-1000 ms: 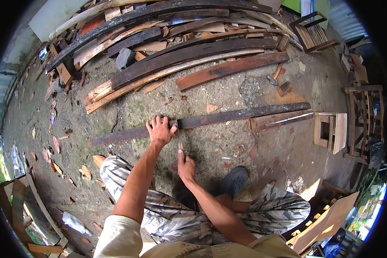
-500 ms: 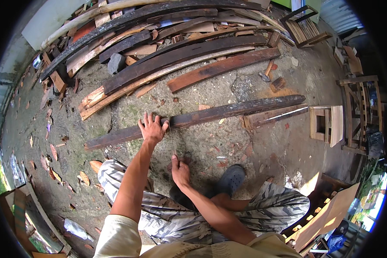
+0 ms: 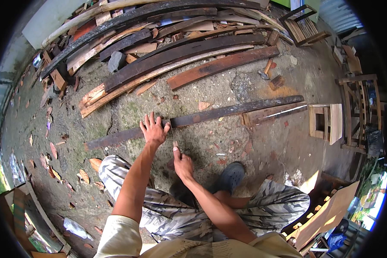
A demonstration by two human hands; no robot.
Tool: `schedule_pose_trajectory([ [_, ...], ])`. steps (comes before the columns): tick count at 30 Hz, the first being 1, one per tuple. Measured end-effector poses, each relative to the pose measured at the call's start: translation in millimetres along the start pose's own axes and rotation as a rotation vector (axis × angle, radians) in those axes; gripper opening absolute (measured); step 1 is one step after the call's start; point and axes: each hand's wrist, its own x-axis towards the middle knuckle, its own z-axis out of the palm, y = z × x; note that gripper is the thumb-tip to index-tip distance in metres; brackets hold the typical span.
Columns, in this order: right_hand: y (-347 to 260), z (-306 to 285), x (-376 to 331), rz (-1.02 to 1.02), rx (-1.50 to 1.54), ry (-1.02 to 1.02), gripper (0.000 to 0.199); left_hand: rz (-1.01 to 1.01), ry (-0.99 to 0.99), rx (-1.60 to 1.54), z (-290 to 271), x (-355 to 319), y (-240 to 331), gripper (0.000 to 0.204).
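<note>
Plank, long and dark, one (image 3: 193,118): crosses the middle of the frame, rising toward the right. Left hand, one (image 3: 155,131): laid over the plank, fingers spread, unclenched. Right hand, one (image 3: 183,165): below the plank, clenched around the handle of one thin-bladed tool (image 3: 175,143); blade nearly edge-on, reaching the plank's near edge beside the left thumb. Short board with pale streak, one (image 3: 274,113): just beside the plank's right end. Reddish board, one (image 3: 223,67): above centre. Hammer, one (image 3: 268,66): upper right. Edges and room: concrete floor (image 3: 193,96) separates plank from reddish board; more concrete spreads around the plank's left end.
</note>
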Motion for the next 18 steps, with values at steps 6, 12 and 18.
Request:
schedule_pose_trajectory([
  [6, 48, -11, -47, 0.030, -0.012, -0.134, 0.082, -0.007, -0.040, -0.023, 2, 1, -5, 0.063],
  [12, 42, -104, -67, 0.046, 0.135, -0.189, 0.068, -0.044, -0.048, -0.173, 1, 6, -7, 0.057],
  [18, -18, -248, -95, -0.101, -0.037, -0.058, 0.041, -0.053, -0.063, -0.147, -6, 3, 12, 0.073],
])
